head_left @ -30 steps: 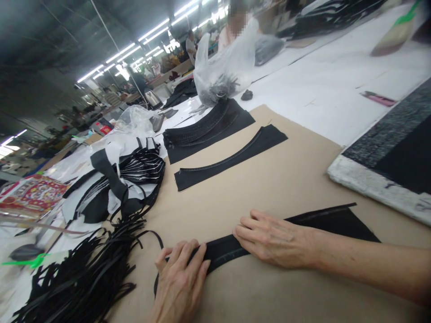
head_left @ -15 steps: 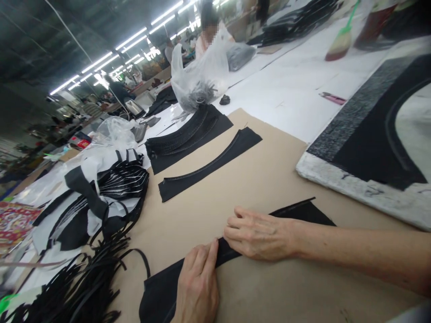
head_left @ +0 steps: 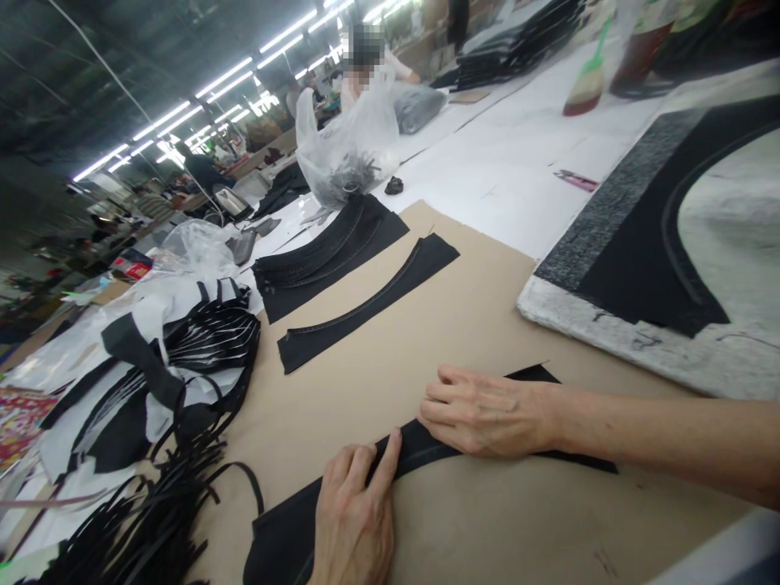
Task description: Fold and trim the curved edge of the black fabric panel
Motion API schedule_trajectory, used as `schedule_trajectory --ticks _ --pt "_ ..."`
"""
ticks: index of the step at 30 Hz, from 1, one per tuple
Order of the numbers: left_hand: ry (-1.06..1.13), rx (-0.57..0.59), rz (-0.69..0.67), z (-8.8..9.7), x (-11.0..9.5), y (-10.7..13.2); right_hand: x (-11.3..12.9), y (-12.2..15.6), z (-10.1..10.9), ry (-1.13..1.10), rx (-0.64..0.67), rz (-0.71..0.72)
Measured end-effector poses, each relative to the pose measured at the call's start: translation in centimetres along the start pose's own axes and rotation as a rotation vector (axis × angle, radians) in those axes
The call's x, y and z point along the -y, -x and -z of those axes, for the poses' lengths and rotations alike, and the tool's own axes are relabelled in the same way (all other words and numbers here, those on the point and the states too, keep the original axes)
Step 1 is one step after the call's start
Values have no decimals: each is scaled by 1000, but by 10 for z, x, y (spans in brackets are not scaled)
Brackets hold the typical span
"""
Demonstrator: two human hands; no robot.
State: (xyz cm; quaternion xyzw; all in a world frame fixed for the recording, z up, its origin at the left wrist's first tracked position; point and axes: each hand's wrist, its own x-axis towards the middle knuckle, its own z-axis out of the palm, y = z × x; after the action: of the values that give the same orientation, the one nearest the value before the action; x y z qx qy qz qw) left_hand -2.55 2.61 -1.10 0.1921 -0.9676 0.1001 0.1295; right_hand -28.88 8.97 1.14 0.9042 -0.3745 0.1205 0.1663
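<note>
A black curved fabric piece [head_left: 426, 447] lies across the brown board [head_left: 475, 325] in front of me. My left hand [head_left: 357, 508] rests flat on its left part, fingers stretched and the index finger apart, pointing along the upper edge. Farther right, my right hand [head_left: 481, 414] has its fingers curled over the same piece at its upper edge, covering the middle; the fingertips are partly hidden. Beyond the hands lies a similar narrow black piece [head_left: 366, 313], and behind it a stack of curved black pieces [head_left: 329, 260].
Thin black strips [head_left: 140, 504] heap up on the left, beside a bundle of black pieces [head_left: 213, 337]. A white slab [head_left: 548, 309] on the right carries a black cutout [head_left: 639, 260]. Pink snips [head_left: 576, 180], a green-handled brush container [head_left: 585, 89] and a clear plastic bag [head_left: 359, 146] stand farther back.
My left index finger has spread away from the other fingers. My right hand has shifted slightly right along the piece, whose lower right end now shows below my forearm. The view has shifted slightly.
</note>
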Motion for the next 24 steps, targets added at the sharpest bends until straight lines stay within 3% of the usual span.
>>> schedule_trajectory --ticks 8,14,19,24 --pt "-83 -1 -43 -2 2 -3 -6 16 1 34 4 -4" --pt "-69 -79 -29 -3 -3 -5 -8 27 1 16 16 -30" --pt "-11 -113 -156 -3 -4 -16 -10 33 4 26 15 -32" --pt "-67 -98 -177 -1 -7 -26 -13 38 6 40 -12 -17"
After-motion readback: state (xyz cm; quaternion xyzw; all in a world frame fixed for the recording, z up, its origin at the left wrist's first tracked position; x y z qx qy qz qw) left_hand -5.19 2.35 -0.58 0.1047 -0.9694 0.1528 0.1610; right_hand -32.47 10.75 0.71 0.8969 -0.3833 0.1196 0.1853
